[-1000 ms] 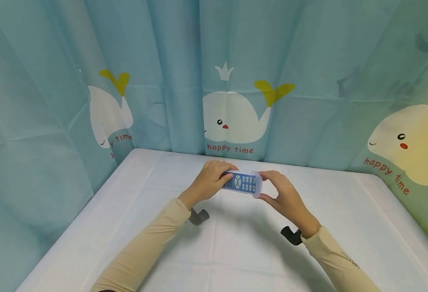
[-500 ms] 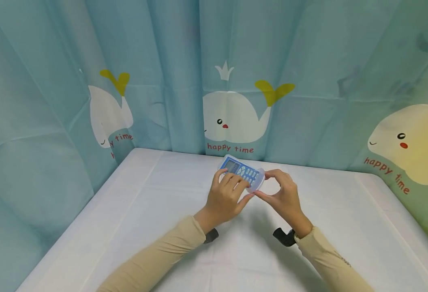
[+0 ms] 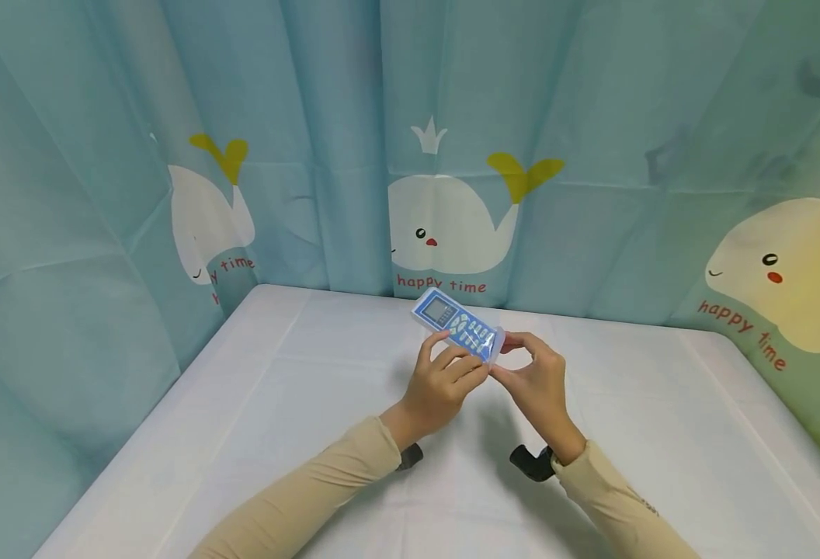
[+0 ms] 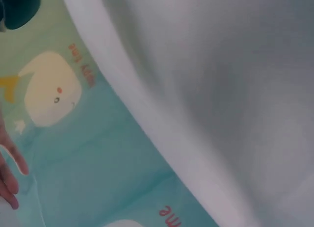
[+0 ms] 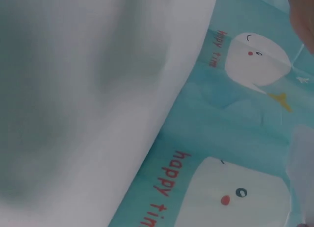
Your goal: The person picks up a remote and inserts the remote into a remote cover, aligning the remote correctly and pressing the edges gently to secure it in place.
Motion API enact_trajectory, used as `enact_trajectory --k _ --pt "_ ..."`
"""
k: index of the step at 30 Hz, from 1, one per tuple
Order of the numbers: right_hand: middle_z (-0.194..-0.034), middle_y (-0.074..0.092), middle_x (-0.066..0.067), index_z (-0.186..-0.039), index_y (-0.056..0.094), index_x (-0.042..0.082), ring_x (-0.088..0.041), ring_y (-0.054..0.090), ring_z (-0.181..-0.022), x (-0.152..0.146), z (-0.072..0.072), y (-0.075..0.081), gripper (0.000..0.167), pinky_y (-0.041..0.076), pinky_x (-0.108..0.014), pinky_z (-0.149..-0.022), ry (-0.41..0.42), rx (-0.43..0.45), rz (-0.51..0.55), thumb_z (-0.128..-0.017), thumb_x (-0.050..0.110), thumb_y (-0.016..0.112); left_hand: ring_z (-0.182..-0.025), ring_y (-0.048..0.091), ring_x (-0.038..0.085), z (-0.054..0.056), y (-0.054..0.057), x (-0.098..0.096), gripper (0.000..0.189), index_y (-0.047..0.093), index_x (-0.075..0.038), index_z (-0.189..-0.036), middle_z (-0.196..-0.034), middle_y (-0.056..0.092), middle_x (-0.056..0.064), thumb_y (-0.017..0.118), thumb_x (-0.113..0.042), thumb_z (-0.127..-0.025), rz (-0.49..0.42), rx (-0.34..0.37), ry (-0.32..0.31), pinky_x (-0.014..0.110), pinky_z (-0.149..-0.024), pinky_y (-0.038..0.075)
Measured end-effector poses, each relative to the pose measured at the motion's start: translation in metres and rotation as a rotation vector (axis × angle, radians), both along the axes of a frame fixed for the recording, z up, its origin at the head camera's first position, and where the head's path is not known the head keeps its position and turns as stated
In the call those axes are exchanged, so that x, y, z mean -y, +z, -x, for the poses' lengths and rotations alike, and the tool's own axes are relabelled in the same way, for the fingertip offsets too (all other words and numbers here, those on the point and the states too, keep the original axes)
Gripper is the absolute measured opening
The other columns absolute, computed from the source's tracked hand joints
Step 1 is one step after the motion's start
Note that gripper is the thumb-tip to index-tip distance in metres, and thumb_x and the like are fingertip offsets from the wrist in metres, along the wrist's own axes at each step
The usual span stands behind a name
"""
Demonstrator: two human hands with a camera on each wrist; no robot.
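A blue-faced remote control (image 3: 441, 309), with a grey screen and pale buttons, is held up over the table in a translucent cover (image 3: 499, 343). It slants, its screen end pointing to the far left. My left hand (image 3: 438, 390) has its curled fingers on the near long edge and lower face of the remote. At the button end, my right hand (image 3: 541, 382) pinches the cover's edge between thumb and fingers. In the right wrist view, a whitish translucent piece (image 5: 301, 168) shows at the right border. Fingers (image 4: 10, 180) appear at the left border of the left wrist view.
The table has a white cloth (image 3: 298, 435) over it. Behind it hangs a blue-green curtain (image 3: 340, 140) printed with white whales. Each wrist carries a black mount, like the one at the right wrist (image 3: 532, 463).
My left hand has shifted from the screen end to the near edge by the buttons, uncovering the screen. The remote has turned from nearly level to slanting. My right hand keeps its pinch, slightly nearer.
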State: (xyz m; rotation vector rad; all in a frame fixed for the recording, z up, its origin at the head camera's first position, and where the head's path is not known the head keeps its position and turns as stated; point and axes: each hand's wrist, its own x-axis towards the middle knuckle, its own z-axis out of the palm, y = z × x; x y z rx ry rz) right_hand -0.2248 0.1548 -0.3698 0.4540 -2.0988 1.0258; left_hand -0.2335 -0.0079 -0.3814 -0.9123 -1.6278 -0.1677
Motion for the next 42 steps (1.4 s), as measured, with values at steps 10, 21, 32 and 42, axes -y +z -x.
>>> enact_trajectory --k 10,21,32,42 --pt "-0.080 0.069 -0.015 -0.090 0.065 -0.005 -0.023 0.062 -0.076 -0.003 0.004 0.008 0.044 0.040 -0.012 -0.084 0.033 -0.050 0.033 -0.053 0.004 0.089 -0.094 0.058 0.017 0.012 0.012 0.023 0.036 0.064 -0.015 -0.099 -0.098 0.062 0.002 0.081 -0.027 -0.070 0.023 0.082 0.079 0.047 -0.097 0.042" --pt "-0.081 0.066 -0.008 -0.091 0.065 0.001 -0.019 0.061 -0.076 -0.006 0.003 0.008 0.031 0.043 -0.014 -0.076 0.069 0.094 -0.008 -0.067 0.008 0.082 -0.092 0.065 0.013 0.016 0.023 0.031 0.022 0.066 -0.014 -0.095 -0.094 0.069 -0.002 0.076 -0.021 -0.076 0.044 0.176 0.131 0.050 -0.101 0.042" --pt "-0.105 0.063 -0.012 -0.114 0.058 0.000 -0.020 0.062 -0.086 -0.018 0.006 0.015 0.061 0.051 -0.026 -0.075 0.159 -0.038 -0.209 -0.061 0.008 0.086 -0.098 0.063 0.012 0.015 0.032 0.036 0.023 0.065 -0.013 -0.101 -0.100 0.066 -0.001 0.073 -0.018 -0.080 0.075 0.393 0.010 0.049 -0.102 0.040" --pt "-0.071 0.070 -0.010 -0.087 0.066 -0.002 -0.002 0.063 -0.062 -0.004 0.004 0.007 0.022 0.048 -0.008 -0.061 0.119 -0.011 0.042 -0.069 0.000 0.078 -0.101 0.061 0.016 0.011 0.026 0.024 0.064 0.056 -0.010 -0.125 -0.109 0.064 0.002 0.076 -0.043 -0.073 0.113 0.335 0.222 0.043 -0.099 0.043"
